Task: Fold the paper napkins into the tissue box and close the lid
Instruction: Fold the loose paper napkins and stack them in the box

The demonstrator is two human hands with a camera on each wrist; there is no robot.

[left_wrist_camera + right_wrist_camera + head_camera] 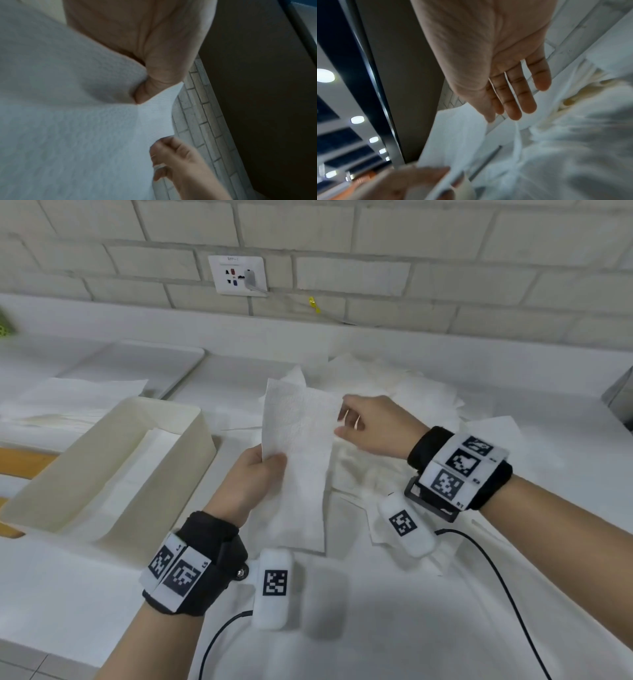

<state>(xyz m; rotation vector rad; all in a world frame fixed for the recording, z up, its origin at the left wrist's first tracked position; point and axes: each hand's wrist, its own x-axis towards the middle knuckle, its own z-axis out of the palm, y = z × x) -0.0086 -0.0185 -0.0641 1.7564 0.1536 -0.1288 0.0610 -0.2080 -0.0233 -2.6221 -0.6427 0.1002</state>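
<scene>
I hold one white paper napkin (298, 440) upright above the table. My left hand (270, 463) pinches its lower left edge between thumb and fingers; the left wrist view shows that hand (154, 81) close up against the napkin (68, 121). My right hand (344, 419) is at the napkin's upper right edge. In the right wrist view its fingers (511, 108) are straight and the thumb tip touches the napkin (453, 135). The cream tissue box (102, 467) stands open at the left with folded napkins (154, 453) inside. I see no lid that I can name.
A loose pile of napkins (376, 392) lies behind and under my hands. A white tray (137, 361) sits at the back left, with flat napkins (68, 398) in front of it. A black cable (496, 573) trails across the near table. The brick wall (342, 241) holds a socket.
</scene>
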